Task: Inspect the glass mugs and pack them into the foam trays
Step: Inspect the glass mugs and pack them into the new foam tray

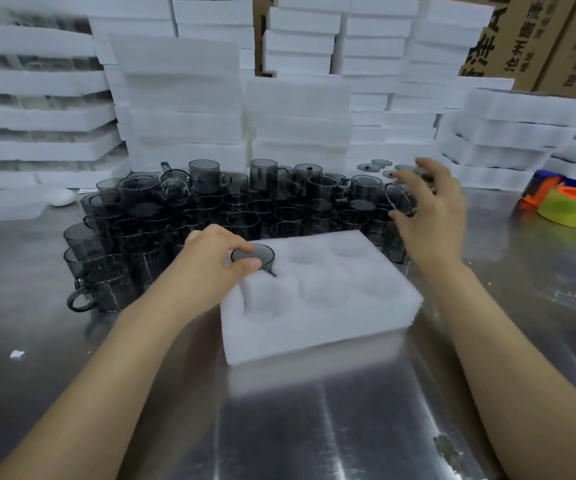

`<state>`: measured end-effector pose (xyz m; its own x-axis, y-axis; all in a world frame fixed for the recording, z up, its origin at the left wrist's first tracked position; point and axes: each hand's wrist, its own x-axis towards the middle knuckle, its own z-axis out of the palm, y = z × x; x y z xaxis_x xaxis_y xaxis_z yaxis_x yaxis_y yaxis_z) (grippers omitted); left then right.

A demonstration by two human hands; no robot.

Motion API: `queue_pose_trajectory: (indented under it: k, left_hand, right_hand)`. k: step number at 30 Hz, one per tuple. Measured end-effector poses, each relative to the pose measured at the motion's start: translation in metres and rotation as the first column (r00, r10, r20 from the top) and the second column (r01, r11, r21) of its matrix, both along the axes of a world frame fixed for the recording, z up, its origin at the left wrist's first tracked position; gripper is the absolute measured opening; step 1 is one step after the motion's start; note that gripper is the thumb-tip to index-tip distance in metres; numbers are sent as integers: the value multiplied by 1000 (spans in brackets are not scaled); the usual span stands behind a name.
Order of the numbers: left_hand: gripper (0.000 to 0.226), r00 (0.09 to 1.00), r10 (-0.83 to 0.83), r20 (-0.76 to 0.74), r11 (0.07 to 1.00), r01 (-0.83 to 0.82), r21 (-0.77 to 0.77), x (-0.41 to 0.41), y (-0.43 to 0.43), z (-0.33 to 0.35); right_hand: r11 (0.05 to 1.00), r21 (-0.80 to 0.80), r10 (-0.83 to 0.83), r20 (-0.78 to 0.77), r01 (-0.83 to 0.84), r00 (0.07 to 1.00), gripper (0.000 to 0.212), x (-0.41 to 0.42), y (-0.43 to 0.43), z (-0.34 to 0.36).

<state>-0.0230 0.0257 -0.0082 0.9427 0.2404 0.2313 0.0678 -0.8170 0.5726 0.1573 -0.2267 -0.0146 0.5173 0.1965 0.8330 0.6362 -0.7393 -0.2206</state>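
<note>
White foam tray (321, 317) lies nearest on the steel table (348, 427), soft round pockets; the left hand (210, 268) pinches a smoky glass mug (257, 255) seated in its far-left pocket. Right hand (428, 209) grips another mug (399, 199) above the crowded grey mugs (210, 216). Foam stacks (182, 105) behind.

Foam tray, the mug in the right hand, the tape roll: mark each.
foam tray (317, 327), head view, bare front face.
mug (399, 199), head view, its round base.
tape roll (572, 211), head view, yellow-green side.
</note>
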Motion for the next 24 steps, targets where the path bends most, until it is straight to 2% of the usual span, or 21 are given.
queue_pose_trajectory:
  k: [2,5,8,10,13,16,19,24]
  left_hand:
    - [33,1000,6,19,1000,-7,14,0,0,2]
    - [52,995,12,104,998,-18,59,-1,-1,4]
    - [75,980,-16,197,996,-2,92,-4,-7,6]
    - [78,961,-63,268,998,63,10,-6,-18,8]
    - [69,936,-119,331,961,193,-200,-7,-36,12]
    - [67,933,-179,313,900,284,-332,-10,-50,14]
    - [61,939,-121,322,872,256,-417,-10,-55,14]
    - [23,926,58,374,867,139,-478,-6,-49,13]
  right_hand:
    - [992,64,117,-78,-112,990,62,2,-4,0]
    - [905,284,368,-141,-318,919,67,-13,5,12]
    - [840,337,498,-169,-425,851,70,-38,16,25]
    - [778,358,602,-191,-516,775,71,-58,25,32]
    - [715,314,696,-227,-625,681,73,-80,40,32]
    - [701,239,713,-263,-672,650,70,-93,52,28]
    - [692,208,720,-268,-692,640,69,-101,59,23]
    - [689,100,717,-238,-718,655,68,-113,72,16]
